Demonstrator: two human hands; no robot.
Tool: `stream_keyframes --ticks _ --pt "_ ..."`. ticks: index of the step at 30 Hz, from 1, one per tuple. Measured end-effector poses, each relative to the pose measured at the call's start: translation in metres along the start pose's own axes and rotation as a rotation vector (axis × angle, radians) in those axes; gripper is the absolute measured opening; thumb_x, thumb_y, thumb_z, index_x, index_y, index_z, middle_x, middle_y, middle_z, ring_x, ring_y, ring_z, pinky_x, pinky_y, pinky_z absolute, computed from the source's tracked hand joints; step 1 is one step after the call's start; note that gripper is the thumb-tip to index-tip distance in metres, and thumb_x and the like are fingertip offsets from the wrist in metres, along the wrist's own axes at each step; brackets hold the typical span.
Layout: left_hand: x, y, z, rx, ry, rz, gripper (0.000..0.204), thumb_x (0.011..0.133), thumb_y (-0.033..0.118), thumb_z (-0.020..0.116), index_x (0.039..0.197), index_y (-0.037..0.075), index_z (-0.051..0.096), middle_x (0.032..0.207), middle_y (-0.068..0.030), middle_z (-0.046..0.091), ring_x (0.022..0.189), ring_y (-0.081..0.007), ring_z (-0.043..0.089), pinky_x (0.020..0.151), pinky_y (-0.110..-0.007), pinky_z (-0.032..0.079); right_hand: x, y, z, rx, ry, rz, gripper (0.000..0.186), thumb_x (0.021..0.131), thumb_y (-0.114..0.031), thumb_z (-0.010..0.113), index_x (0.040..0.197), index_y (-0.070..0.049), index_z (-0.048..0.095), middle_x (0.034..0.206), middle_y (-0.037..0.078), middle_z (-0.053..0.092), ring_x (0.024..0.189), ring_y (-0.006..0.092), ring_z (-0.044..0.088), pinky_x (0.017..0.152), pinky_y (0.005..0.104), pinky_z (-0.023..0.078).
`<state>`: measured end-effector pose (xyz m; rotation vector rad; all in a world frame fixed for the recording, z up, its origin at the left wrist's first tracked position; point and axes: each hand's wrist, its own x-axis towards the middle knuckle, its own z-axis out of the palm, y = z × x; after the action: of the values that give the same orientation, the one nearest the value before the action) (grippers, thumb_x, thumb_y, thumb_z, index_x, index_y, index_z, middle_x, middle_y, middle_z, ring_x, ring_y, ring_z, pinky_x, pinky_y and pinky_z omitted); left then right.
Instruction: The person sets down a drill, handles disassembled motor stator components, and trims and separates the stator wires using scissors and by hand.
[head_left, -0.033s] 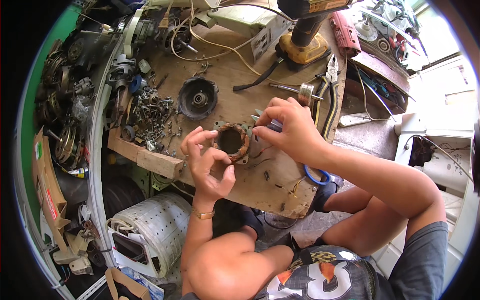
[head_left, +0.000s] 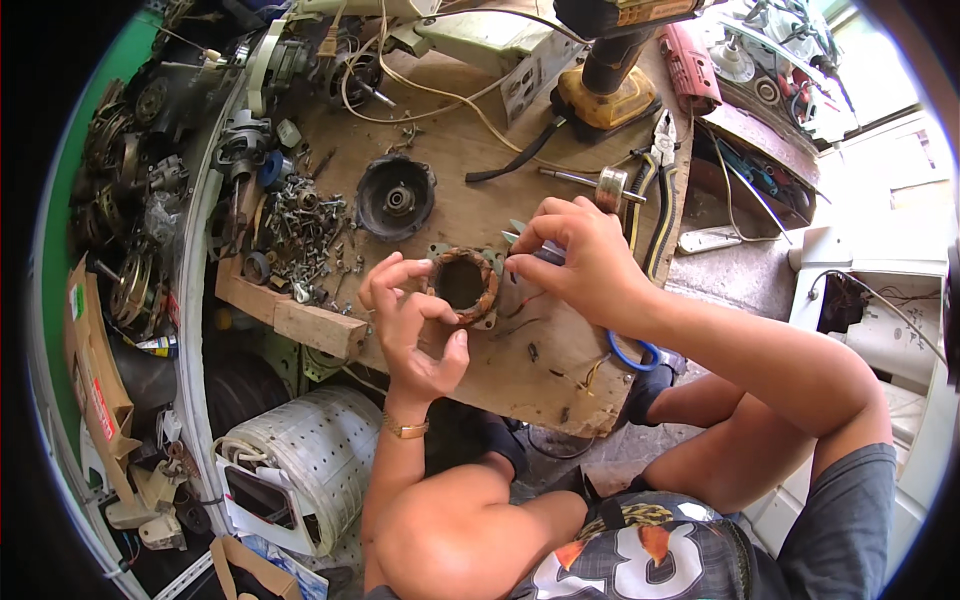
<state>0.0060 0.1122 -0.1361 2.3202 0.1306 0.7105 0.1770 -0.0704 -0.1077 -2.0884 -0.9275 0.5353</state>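
Head view, centre of frame. A motor stator (head_left: 462, 285), a ring of copper-coloured windings on a metal core, lies flat on the wooden board (head_left: 470, 160), just below the middle of the board.

Left hand (head_left: 415, 325): sits at the stator's lower left edge, fingers curled loosely, fingertips touching the winding rim, thumb spread out below it. It steadies the part and does not clamp it.

Right hand (head_left: 580, 262): at the stator's right edge, fingers pressed together in a pinch on a small dark tool or lead (head_left: 540, 255); which of the two I cannot tell. A blue loop (head_left: 630, 352), perhaps a handle, shows under the wrist.

Judgement on technique: the work looks like picking at the windings or their leads. The left fingertips are best kept low on the core so the ring cannot rotate. The right-hand pinch wants short, controlled strokes directed away from the left fingers. Fine wire tears easily, so pulling along the wire's run is safer than across it.

Upper centre: a black round end cap (head_left: 397, 197) lies apart from the stator. Upper left: a heap of screws and small hardware (head_left: 305, 230). Upper right: a yellow cordless drill (head_left: 608, 85), pliers (head_left: 660, 135) and a rotor shaft (head_left: 600, 182), near but not touching the hands.
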Motion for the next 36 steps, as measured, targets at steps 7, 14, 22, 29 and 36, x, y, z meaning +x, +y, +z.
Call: stream_keyframes --ticks 7,14,22,29,36 --pt "0.055 0.025 0.000 0.061 -0.079 -0.092 0.026 0.081 0.019 0.084 0.106 0.013 0.083 0.137 -0.0098 0.060 0.128 -0.0298 0.049 0.112 -0.043 0.036 0.001 0.001 -0.004 0.062 0.074 -0.173 0.016 0.084 -0.017 0.083 0.088 -0.004 0.075 0.087 0.007 0.069 0.085 0.0266 0.062 0.075 0.0394 0.050" --pt "0.066 0.030 0.004 0.093 -0.182 -0.048 0.018 0.077 0.014 0.084 0.095 0.012 0.084 0.128 -0.0086 0.066 0.118 -0.0288 0.054 0.106 -0.042 0.041 -0.001 -0.006 -0.005 0.118 0.059 -0.217 0.012 0.080 -0.013 0.078 0.083 -0.002 0.073 0.084 0.014 0.071 0.086 0.0358 0.067 0.079 0.0460 0.053" --pt "0.067 0.039 0.006 0.111 -0.215 -0.094 0.009 0.075 0.014 0.082 0.080 0.012 0.075 0.089 0.0003 0.071 0.084 -0.0221 0.058 0.082 -0.039 0.040 -0.003 -0.012 0.000 0.161 0.074 -0.268 0.012 0.078 -0.008 0.076 0.081 0.002 0.070 0.081 0.018 0.068 0.076 0.0401 0.068 0.070 0.0462 0.054" --pt "0.057 0.032 0.014 -0.104 -0.113 -0.191 0.007 0.077 0.009 0.077 0.077 0.008 0.070 0.079 -0.0017 0.071 0.077 -0.0224 0.057 0.078 -0.038 0.041 -0.005 -0.017 0.003 0.247 0.104 -0.257 0.012 0.079 -0.007 0.075 0.084 0.003 0.072 0.078 0.019 0.068 0.071 0.0375 0.069 0.066 0.0435 0.054" --pt "0.060 0.026 0.002 -0.051 -0.108 -0.157 0.004 0.081 0.009 0.074 0.079 0.008 0.071 0.078 -0.0023 0.068 0.077 -0.0229 0.057 0.079 -0.037 0.041 0.000 -0.017 -0.001 0.271 0.093 -0.173 0.010 0.086 -0.006 0.075 0.089 0.004 0.072 0.075 0.007 0.068 0.063 0.0101 0.062 0.058 0.0273 0.049"
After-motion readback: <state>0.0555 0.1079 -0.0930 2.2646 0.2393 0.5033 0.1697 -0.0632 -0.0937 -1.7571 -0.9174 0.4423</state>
